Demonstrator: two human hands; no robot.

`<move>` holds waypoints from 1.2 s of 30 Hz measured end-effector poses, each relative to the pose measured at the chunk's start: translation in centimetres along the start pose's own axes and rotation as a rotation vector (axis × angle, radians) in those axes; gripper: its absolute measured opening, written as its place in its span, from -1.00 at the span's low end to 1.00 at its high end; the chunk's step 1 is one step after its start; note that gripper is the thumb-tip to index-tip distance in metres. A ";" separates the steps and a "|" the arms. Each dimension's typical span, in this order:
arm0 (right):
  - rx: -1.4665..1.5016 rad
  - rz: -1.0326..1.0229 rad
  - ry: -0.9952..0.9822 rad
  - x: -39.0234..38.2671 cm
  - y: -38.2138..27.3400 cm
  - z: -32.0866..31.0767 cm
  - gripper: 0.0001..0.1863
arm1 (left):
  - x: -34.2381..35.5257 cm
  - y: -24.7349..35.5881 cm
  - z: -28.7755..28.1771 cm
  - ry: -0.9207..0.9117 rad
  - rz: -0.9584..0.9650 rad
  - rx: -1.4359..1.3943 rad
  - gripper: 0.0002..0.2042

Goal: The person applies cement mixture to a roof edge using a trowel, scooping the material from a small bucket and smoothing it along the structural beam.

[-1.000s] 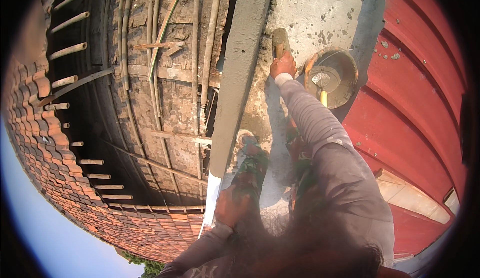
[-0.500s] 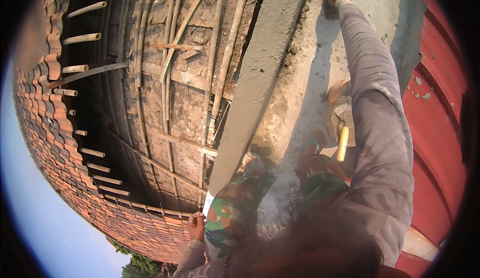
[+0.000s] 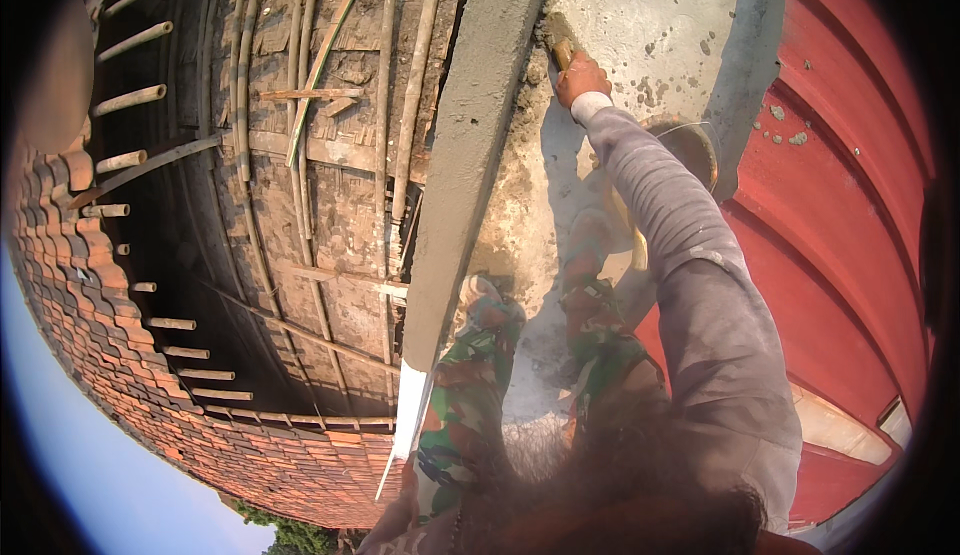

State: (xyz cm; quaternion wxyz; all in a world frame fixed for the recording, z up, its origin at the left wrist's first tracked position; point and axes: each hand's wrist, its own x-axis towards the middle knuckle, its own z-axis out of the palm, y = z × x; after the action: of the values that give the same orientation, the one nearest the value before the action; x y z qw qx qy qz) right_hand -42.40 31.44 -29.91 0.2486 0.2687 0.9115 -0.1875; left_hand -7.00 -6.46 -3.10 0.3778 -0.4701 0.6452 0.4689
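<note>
My right hand [image 3: 581,77] is stretched out ahead in a grey sleeve and shut on the wooden handle of a trowel [image 3: 556,39]. The trowel's blade rests on wet mortar where the grey cement ledge [image 3: 470,155] meets the concrete slab [image 3: 660,15]. My left hand [image 3: 392,527] shows only partly at the lower edge, beside my camouflage trouser leg [image 3: 470,395]. Its fingers are hidden. A round metal pan [image 3: 697,143] sits on the slab, half hidden by my right forearm.
A red corrugated metal roof [image 3: 850,215] slopes away on the right. Left of the ledge is a drop, with bamboo scaffold poles [image 3: 310,155] against a rough wall and a curved red brick wall [image 3: 130,375] below. A white strip [image 3: 410,405] edges the near ledge.
Half a second ago my right hand reached farther along the ledge; it has drawn back toward me with the trowel. The pan has come back into view under my forearm.
</note>
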 end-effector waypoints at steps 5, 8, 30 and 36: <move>0.377 0.086 0.105 10.7 1.4 -2.7 -0.39 | 5.2 5.2 6.3 -0.033 0.026 -0.082 -0.75; 0.500 -0.017 0.267 23.8 2.8 -5.3 -0.25 | 9.2 6.9 9.6 -0.046 0.040 -0.148 -0.75; -0.123 -0.293 0.302 19.8 1.6 -5.8 -0.63 | -5.0 -9.1 -3.0 0.066 -0.195 0.017 -0.72; 0.226 -0.164 -0.189 -4.0 -4.5 3.9 -0.41 | -16.5 -15.3 -10.4 0.169 -0.331 0.105 -0.71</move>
State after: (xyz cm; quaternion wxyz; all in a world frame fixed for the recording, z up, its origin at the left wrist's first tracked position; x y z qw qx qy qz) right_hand -40.66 24.48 -29.89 0.2850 0.2008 0.8761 -0.3330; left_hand 11.70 -14.05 11.27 0.4182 -0.5874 0.6121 0.3247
